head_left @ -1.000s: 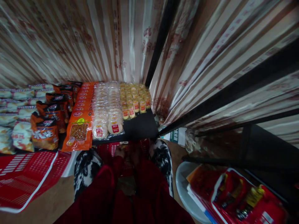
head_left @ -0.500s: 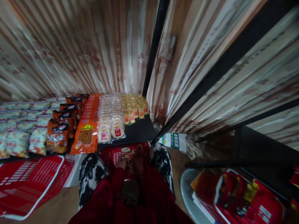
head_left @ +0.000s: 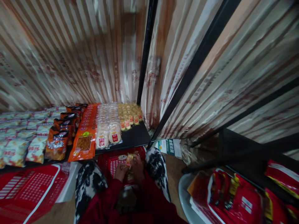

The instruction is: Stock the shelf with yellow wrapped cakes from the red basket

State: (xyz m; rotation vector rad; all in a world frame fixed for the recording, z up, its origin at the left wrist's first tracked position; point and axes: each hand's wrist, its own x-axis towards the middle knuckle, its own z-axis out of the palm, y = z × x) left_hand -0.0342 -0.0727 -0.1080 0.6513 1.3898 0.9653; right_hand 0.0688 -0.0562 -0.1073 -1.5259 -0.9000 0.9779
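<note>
Between my knees, over a red basket (head_left: 109,165), my hands are close together at a small yellow snack packet (head_left: 129,159). My right hand (head_left: 138,166) grips the packet's right side with curled fingers. From below left, my left hand (head_left: 120,172) pinches its lower edge. More small packets lie beneath my hands, too dim to make out well. Just beyond the basket is a black shelf (head_left: 135,137), bearing rows of similar small yellow packets (head_left: 129,119) and clear bags of round white crackers (head_left: 114,133).
Orange snack bags (head_left: 83,143) and pale snack bags (head_left: 15,152) line the shelf's left. Another red basket (head_left: 30,186) stands at lower left. Black posts (head_left: 177,93) rise before a pleated curtain (head_left: 105,62). At lower right, red packages (head_left: 245,202) fill a container beside a pale basin (head_left: 184,189).
The view has shifted, so the shelf sits lower and more to the left. My hands have lifted the small packet slightly, and its yellow front now shows more clearly between my fingers.
</note>
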